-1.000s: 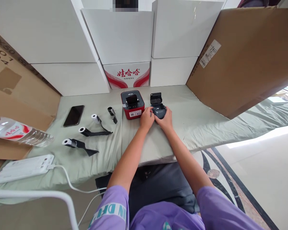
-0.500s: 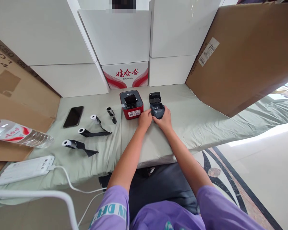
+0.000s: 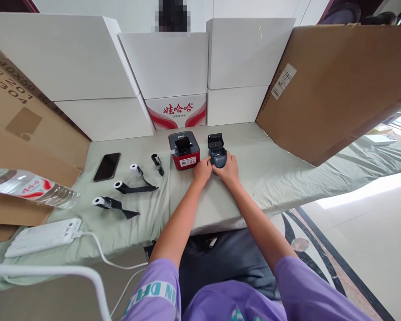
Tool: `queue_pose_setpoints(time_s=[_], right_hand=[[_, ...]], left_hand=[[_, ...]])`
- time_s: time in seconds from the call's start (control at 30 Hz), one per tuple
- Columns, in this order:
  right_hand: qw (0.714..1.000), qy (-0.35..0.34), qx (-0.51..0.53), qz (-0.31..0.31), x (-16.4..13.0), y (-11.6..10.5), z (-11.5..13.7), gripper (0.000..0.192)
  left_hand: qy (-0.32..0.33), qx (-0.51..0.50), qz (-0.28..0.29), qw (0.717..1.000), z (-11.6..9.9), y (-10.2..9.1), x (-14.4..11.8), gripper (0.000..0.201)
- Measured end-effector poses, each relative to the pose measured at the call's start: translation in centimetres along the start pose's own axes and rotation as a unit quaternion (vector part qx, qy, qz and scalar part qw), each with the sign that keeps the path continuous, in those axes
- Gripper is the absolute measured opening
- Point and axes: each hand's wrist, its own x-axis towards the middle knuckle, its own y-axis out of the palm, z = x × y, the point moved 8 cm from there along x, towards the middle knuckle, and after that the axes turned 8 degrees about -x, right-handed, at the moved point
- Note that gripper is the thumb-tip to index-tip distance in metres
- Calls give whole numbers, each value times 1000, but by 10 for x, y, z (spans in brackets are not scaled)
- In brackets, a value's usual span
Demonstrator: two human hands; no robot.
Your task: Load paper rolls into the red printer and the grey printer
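I have both hands, left hand [image 3: 202, 170] and right hand [image 3: 229, 168], clasped on the small dark-grey plastic printer [image 3: 217, 156], steadying it beside the red box-shaped printer [image 3: 184, 149], lid up.

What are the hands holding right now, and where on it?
Both the left hand and right hand grip the small dark printer by its near end, one at each side; its lid stands open.
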Motion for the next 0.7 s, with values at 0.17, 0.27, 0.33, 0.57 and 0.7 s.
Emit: queue_pose_setpoints(time_s=[0.17,0.27,0.33,0.57,0.7], right_hand=[[1000,2,20,-10,-2,5,-3,95],[1000,-6,26,-14,-2,7,-4,95],[1000,-16,20,-10,-1,7,-3,93],[1000,-18,-25,1,20,-5,7,70],[998,-50,-36,-20,49,-20,33,56]], left_hand=[[-11,14,7,1000,-5,-1,-7,50],[-22,14,19,999,-6,-2,-8,51],[-30,8,23,999,-6,-3,-8,51],[-9,6,39,999,-5,-3,-6,50],[-9,30,43,999,-4,-1,-6,48]])
